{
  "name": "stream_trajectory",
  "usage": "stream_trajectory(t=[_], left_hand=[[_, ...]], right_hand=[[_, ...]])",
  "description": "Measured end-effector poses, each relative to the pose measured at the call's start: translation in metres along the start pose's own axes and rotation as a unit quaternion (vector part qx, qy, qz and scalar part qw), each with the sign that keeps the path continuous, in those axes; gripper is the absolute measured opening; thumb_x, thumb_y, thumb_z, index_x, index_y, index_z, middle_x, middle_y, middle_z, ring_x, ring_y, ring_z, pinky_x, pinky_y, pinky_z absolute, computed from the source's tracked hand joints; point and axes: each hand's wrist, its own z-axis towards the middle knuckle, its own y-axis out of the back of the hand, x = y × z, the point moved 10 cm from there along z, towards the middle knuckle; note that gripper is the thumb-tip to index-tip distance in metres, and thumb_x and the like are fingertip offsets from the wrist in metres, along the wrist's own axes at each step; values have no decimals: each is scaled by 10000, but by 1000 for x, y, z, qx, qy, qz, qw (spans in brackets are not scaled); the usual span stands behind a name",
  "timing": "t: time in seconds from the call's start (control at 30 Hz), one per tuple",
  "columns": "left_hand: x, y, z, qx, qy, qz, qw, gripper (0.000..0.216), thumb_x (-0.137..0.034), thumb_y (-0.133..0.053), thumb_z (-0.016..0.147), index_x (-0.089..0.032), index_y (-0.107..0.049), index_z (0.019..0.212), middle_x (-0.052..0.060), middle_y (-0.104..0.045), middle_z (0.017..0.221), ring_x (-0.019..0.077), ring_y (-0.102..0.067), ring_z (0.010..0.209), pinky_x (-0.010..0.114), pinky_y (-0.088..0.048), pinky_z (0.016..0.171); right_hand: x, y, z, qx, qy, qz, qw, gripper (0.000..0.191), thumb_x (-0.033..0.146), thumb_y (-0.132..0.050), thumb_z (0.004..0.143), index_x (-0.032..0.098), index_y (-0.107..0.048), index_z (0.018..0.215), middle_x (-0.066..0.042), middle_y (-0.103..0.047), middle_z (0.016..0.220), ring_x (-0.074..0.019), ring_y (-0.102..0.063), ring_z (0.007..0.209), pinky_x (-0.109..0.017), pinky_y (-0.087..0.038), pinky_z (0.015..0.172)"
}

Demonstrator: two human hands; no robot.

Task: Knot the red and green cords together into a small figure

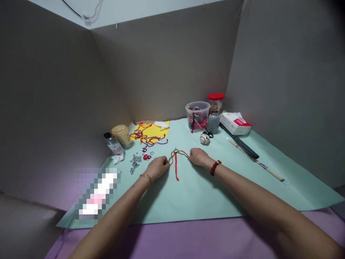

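Between my hands a red and green cord [176, 165] lies on the pale green sheet. A small ring [176, 151] sits at its top, and a red tail hangs straight down from there toward me. My left hand [157, 167] is closed on the cord's left strands, fingers pinched. On the other side, my right hand [198, 157] pinches the strands that run to the right. The fingertips themselves are partly hidden by the hands. Just left of my left hand are many small clear beads [135, 162] and a red spool-like piece [146, 157].
Purple-red cords [151, 139] lie on yellow paper [165, 126]. A bottle [114, 144] and a yellow-lidded cup [122, 136] stand at left. Behind are a clear tub [197, 117], grey jar [214, 123], white ball [205, 139], scissors [209, 134] and tissue pack [235, 123]. A long black object [241, 143] lies right.
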Motion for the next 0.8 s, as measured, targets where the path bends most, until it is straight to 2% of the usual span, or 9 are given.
stream_trajectory(t=[0.1, 0.2, 0.47, 0.57, 0.8], left_hand=[[2, 8, 3, -9, -25, 41, 999, 150, -260, -459, 901, -188, -591, 902, 93, -665, 962, 216, -623, 863, 287, -408, 699], [11, 14, 4, -24, -26, 82, 996, 175, -220, -398, 940, -183, -557, 1004, 105, -656, 943, 233, -627, 860, 311, -415, 716], [36, 12, 1, -51, -39, 128, 990, 282, -295, -281, 1005, -198, -545, 1038, 96, -607, 1025, 205, -621, 811, 280, -397, 639], [42, 13, 0, -62, -55, 126, 989, 294, -306, -294, 1007, -221, -574, 1040, 71, -608, 1008, 194, -612, 814, 274, -393, 645], [69, 19, 3, -131, -72, 93, 984, 332, -250, -355, 963, -265, -645, 1124, 64, -625, 1008, 195, -597, 889, 270, -439, 714]], right_hand=[[0, 6, 2, -10, 42, -28, 999, 221, 169, -506, 869, 128, -686, 989, -177, -707, 1009, -246, -651, 882, -295, -376, 671], [-1, 11, 3, -34, 89, -57, 994, 255, 124, -458, 900, 132, -646, 1072, -171, -695, 1025, -250, -627, 927, -308, -366, 735], [-9, 19, 9, -92, 171, -105, 975, 274, 63, -389, 924, 136, -633, 1024, -155, -662, 1004, -246, -562, 950, -323, -326, 783], [-14, 16, 10, -100, 182, -104, 973, 238, 108, -408, 939, 150, -640, 979, -134, -653, 973, -226, -556, 912, -310, -328, 763], [-26, 9, 11, -115, 182, -87, 973, 193, 159, -439, 934, 162, -631, 916, -99, -631, 930, -200, -542, 875, -289, -346, 752]])
